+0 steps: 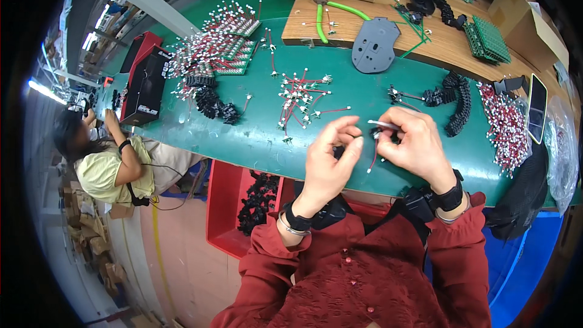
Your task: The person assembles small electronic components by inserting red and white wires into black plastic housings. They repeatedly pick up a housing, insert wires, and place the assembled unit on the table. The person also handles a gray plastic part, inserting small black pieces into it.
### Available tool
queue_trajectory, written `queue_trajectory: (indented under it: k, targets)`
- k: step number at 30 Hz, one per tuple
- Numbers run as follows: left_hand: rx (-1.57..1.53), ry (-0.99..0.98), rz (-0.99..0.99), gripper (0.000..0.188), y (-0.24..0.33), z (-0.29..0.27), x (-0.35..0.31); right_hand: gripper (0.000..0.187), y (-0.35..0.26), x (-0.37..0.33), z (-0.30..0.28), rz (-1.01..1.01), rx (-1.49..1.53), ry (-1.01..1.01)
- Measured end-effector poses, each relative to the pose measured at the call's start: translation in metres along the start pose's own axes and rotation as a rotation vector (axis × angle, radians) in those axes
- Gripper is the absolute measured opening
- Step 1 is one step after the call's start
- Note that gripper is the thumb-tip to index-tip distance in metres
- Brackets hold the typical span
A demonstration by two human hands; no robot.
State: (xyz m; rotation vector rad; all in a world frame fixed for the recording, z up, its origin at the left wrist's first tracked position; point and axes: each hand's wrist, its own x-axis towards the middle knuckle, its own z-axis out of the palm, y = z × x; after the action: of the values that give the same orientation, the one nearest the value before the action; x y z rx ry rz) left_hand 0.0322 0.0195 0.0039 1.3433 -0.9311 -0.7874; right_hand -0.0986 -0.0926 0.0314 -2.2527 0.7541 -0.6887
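Over the green table's near edge, my right hand (416,143) is closed in a pinch. A thin pale stick-like tool (382,124) juts out from its fingers. Beneath that, the same fingers hold a small black part (378,135), mostly hidden, with a short red wire (373,161) ending in a white plug hanging down. Just left of it, my left hand (331,161) has its fingers bent and its thumb apart, with nothing clearly gripped. Beyond my left hand lies a loose pile of red-wired connectors (297,98) with small boards.
Wired green boards (228,42) are stacked at the back left, near black linked parts (214,106). A grey mouse-shaped plate (375,45) and green-handled pliers (322,18) lie behind. Rightward are a wire heap (501,124) and phone (537,108). A red bin (221,212) sits below; a person works left.
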Motion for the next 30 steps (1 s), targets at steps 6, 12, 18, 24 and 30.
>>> queue_trajectory:
  k: [6, 12, 18, 24, 30]
  targets:
    - [-0.471, 0.018, 0.009, 0.049, 0.001, -0.037, -0.002, 0.023, 0.007, 0.003, -0.004, -0.019, -0.365, 0.274]
    - [-0.623, 0.109, 0.032, 0.045, -0.013, -0.045, -0.011, 0.017, -0.010, 0.012, 0.007, -0.130, -0.138, 0.252]
    - [-0.765, 0.104, 0.034, 0.039, -0.015, -0.045, -0.010, 0.018, -0.034, 0.045, 0.036, -0.140, -0.247, -0.058]
    - [-0.785, 0.103, 0.004, 0.031, -0.011, -0.043, -0.011, 0.009, -0.029, 0.051, 0.048, -0.021, -0.494, -0.178]
    - [-0.918, 0.078, -0.116, 0.028, -0.009, -0.052, -0.008, 0.010, -0.037, 0.039, 0.030, -0.013, -0.429, -0.163]
